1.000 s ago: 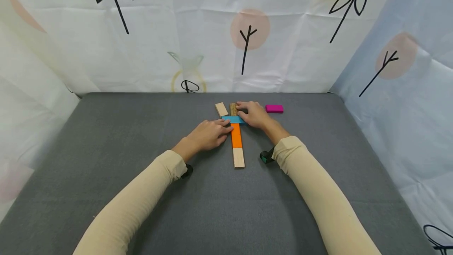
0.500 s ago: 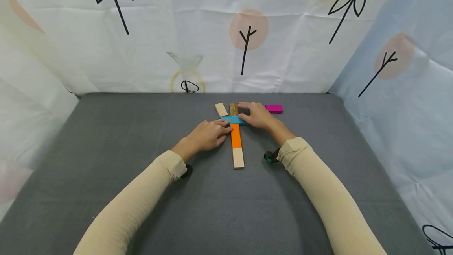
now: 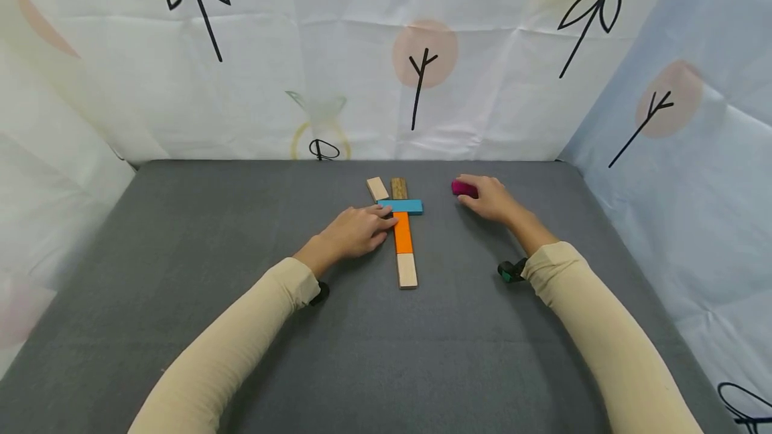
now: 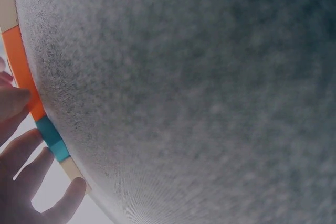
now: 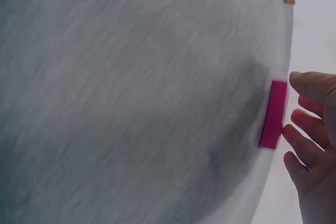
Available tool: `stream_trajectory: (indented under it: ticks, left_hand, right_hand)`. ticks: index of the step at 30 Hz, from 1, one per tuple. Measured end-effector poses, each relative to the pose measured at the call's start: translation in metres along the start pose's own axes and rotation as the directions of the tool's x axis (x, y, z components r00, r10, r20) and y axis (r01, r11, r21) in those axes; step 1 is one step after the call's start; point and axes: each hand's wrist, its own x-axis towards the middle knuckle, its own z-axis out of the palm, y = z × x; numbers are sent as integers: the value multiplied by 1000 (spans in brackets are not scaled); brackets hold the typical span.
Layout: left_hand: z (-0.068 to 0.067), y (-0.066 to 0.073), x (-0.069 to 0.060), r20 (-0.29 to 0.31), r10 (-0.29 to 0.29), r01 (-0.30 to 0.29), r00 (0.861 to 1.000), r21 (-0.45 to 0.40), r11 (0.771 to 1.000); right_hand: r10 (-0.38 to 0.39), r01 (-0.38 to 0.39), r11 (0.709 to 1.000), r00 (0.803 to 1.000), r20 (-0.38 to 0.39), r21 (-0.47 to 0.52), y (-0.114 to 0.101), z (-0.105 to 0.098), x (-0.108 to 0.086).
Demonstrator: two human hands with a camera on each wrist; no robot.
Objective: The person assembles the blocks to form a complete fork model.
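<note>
My left hand [image 3: 356,230] rests with extended fingers on the left end of a blue wooden block [image 3: 407,206] and the edge of an orange block [image 3: 402,233]. Below the orange one lies a pale wood block [image 3: 407,270], end to end with it. A brown block [image 3: 399,188] and a slanted pale block [image 3: 377,188] adjoin the blue block on its far side. My right hand [image 3: 491,199] is over a magenta block [image 3: 461,188], fingers spread and loosely bent, covering its right part. In the right wrist view, the magenta block [image 5: 273,114] lies beside the fingertips; whether they touch it is unclear.
The blocks lie on a grey cloth-covered table [image 3: 241,353], near its far edge. White patterned cloth [image 3: 512,99] hangs behind, with more cloth at both sides. A dark wrist camera [image 3: 511,270] sits at the right cuff.
My right hand has moved rightward from the blue and brown blocks to the magenta block, uncovering the blue block's right end. My left hand has stayed in place.
</note>
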Motion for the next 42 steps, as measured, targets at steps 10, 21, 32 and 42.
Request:
stream_trajectory:
  ticks: [10, 21, 32, 42]
  left_hand:
    - [2, 3, 4, -12, 5, -5, 1000, -7, 1000]
    - [1, 2, 2, -9, -5, 5, 1000, -10, 1000]
    - [1, 1, 1, -1, -14, 14, 1000, -23, 1000]
    - [0, 2, 0, 0, -15, 15, 1000, -21, 1000]
  right_hand:
    - [60, -60, 998, 998, -1, -29, 17, 2, -11]
    - [63, -63, 998, 998, 23, -10, 3, 12, 1]
    - [18, -18, 1000, 1000, 14, -22, -9, 18, 11]
    - [-20, 20, 1000, 1000, 15, -19, -14, 18, 13]
